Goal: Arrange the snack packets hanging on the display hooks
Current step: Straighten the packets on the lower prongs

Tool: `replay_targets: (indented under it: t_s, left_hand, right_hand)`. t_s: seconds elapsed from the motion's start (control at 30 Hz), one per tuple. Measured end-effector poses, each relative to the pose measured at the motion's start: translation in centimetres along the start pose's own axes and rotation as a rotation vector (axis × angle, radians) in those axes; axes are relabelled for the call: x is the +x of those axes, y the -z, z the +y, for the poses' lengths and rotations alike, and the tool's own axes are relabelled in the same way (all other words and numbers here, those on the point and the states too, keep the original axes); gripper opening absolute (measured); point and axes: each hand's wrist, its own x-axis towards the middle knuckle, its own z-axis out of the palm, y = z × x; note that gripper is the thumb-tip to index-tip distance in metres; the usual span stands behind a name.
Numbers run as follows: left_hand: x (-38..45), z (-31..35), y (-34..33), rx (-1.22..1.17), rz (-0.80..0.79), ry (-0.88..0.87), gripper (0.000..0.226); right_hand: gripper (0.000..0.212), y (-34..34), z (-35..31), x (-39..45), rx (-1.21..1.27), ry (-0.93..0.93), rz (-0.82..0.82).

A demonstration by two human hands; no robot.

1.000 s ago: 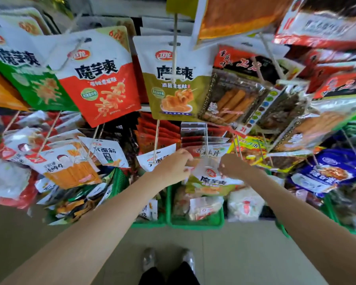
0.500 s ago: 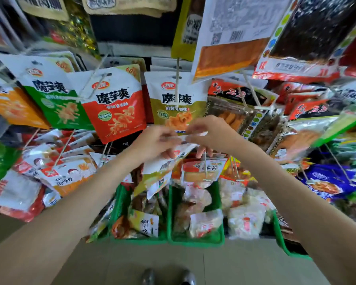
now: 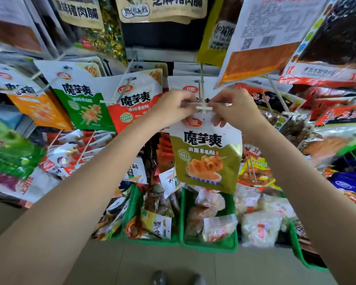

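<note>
- Shop shelving is filling the view, with rows of snack packs hanging on white hooks and green baskets (image 3: 209, 246) of wrapped snacks sitting below, above a grey floor.
- Both hands are raised at the tip of the middle white display hook (image 3: 201, 90), which is ending in a small crossbar.
- The left hand (image 3: 171, 109) is pinching the top left edge of the olive-green snack packet (image 3: 207, 153), its fingers curling over the packet's upper rim right by the hook tip.
- The right hand (image 3: 233, 109) is pinching the top right edge of the same packet, with its fingers folding behind the white header.
- The packet is hanging between the two hands just under the hook's crossbar, upright and facing the camera; whether its hole is already on the hook cannot be told.
- Another pack of the same olive kind is hanging further back on that hook, mostly hidden behind the hands.
- A red packet (image 3: 132, 105), a green packet (image 3: 84, 103) and an orange packet (image 3: 37, 105) are hanging on neighbouring hooks to the left.
</note>
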Motion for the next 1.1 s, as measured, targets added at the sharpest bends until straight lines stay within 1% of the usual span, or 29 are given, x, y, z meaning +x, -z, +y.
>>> replay_targets:
  t_s: [0.07, 0.1, 0.2, 0.27, 0.33, 0.4, 0.47, 0.5, 0.57, 0.6, 0.67, 0.73, 0.77, 0.8, 0.83, 0.93, 1.0, 1.1]
  left_hand:
    - [0.3, -0.4, 0.1, -0.014, -0.041, 0.019, 0.017]
    - [0.6, -0.7, 0.1, -0.011, -0.051, 0.027, 0.014]
    - [1.4, -1.0, 0.1, -0.032, -0.011, 0.044, 0.009]
    - [2.2, -1.1, -0.1, 0.0, 0.059, 0.048, 0.01]
    - [3.2, -1.3, -0.3, 0.16, 0.145, 0.036, 0.016]
    - [3.9, -1.9, -0.5, 0.276, 0.224, -0.016, 0.026]
    - [3.5, -2.8, -0.7, 0.293, 0.305, -0.062, 0.039]
    - [2.8, -3.5, -1.0, 0.284, 0.371, -0.081, 0.045]
    - [0.8, -4.9, -1.8, 0.262, 0.489, -0.128, 0.046]
    - [-0.4, -5.8, -2.6, 0.258, 0.505, -0.153, 0.042]
    - [-2.6, -8.0, -4.5, 0.246, 0.455, -0.158, 0.033]
    - [-4.4, -10.0, -6.4, 0.233, 0.365, -0.076, 0.028]
    - [-5.2, -10.9, -7.2, 0.238, 0.329, -0.025, 0.026]
    - [-5.8, -11.9, -8.0, 0.25, 0.287, 0.021, 0.025]
    - [-6.4, -12.7, -8.6, 0.273, 0.228, 0.06, 0.023]
    - [-7.8, -14.8, -10.0, 0.355, 0.03, 0.155, 0.024]
    - [-8.5, -15.5, -10.3, 0.382, -0.027, 0.201, 0.025]
    - [-9.2, -16.2, -9.8, 0.38, -0.051, 0.259, 0.029]
  right_hand:
    - [0.022, 0.1, 0.2, 0.3, 0.028, -0.05, -0.052]
    - [0.021, 0.0, 0.4, 0.5, 0.043, -0.06, -0.053]
    - [0.016, -0.8, 0.7, 1.2, 0.098, -0.055, 0.011]
    - [0.011, -1.4, 0.8, 1.9, 0.036, -0.001, 0.082]
    - [0.019, -1.7, 0.9, 2.9, -0.067, 0.044, 0.156]
    - [0.025, -1.8, 1.3, 3.6, -0.128, 0.044, 0.181]
    - [0.025, -2.1, 2.0, 3.7, -0.103, 0.018, 0.177]
    - [0.026, -2.2, 2.6, 3.4, -0.057, 0.024, 0.178]
    - [0.034, -2.5, 3.8, 2.1, 0.031, 0.06, 0.226]
    - [0.036, -2.7, 4.4, 1.3, 0.061, 0.077, 0.268]
    - [0.036, -3.2, 5.4, -0.5, 0.062, 0.125, 0.38]
    - [0.035, -3.8, 6.5, -1.8, 0.007, 0.175, 0.497]
    - [0.033, -4.1, 7.0, -2.3, -0.013, 0.178, 0.524]
    - [0.032, -4.5, 7.5, -2.8, -0.028, 0.156, 0.515]
    - [0.03, -4.9, 8.1, -3.4, -0.047, 0.125, 0.464]
    - [0.028, -7.3, 10.0, -4.9, -0.156, 0.078, 0.193]
    - [0.027, -9.0, 11.2, -5.5, -0.212, 0.083, 0.055]
    - [0.027, -11.1, 11.5, -5.3, -0.261, 0.098, -0.068]
